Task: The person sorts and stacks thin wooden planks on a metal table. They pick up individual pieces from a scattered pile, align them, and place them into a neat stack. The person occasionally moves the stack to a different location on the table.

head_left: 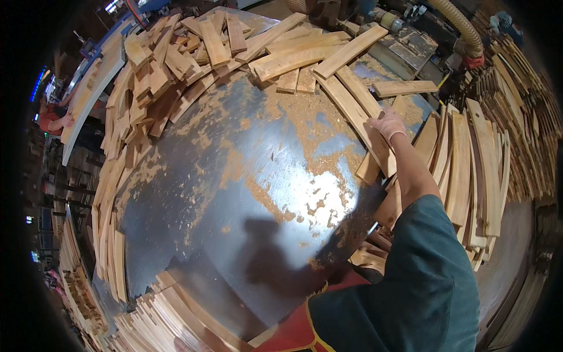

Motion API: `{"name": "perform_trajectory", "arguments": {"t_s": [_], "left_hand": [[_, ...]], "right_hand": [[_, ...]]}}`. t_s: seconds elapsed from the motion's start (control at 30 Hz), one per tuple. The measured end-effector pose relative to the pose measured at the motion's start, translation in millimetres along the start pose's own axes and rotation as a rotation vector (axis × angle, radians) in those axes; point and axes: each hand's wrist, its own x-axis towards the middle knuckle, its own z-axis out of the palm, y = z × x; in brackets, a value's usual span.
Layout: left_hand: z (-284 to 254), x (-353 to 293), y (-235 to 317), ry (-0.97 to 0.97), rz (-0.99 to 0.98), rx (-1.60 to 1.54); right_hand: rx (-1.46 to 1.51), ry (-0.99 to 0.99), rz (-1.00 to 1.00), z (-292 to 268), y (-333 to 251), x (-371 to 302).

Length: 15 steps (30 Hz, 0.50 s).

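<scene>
Right hand point(388, 125), gloved, grasping long wooden slat point(358, 111) at counter point(246, 176) edge; left hand unseen. Risk: slat sliding on sawdust, dragging neighbouring slats point(463, 164) off stack.

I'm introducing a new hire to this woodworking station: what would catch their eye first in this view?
First, the big worn metal table, shiny, rust-blotched and dusted with sawdust, filling the middle. Around it, heaps of pale wooden slats crowd the far and left edges, with more stacked on edge at the right. At upper right, the person's gloved right hand rests on a long wooden board lying at the table's right edge.
</scene>
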Motion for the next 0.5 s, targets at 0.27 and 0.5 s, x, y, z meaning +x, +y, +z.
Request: {"name": "perform_trajectory", "arguments": {"t_s": [0.27,0.5], "left_hand": [[14.3,60.5,157.2,-0.204,0.205,-0.416],[75.7,133.6,361.4,-0.438,0.415,-0.705]], "right_hand": [[0.047,-0.136,0.049,8.2,-54.8,-11.2],[0.094,-0.149,-0.203,61.7,-110.9,-165.6]]}}
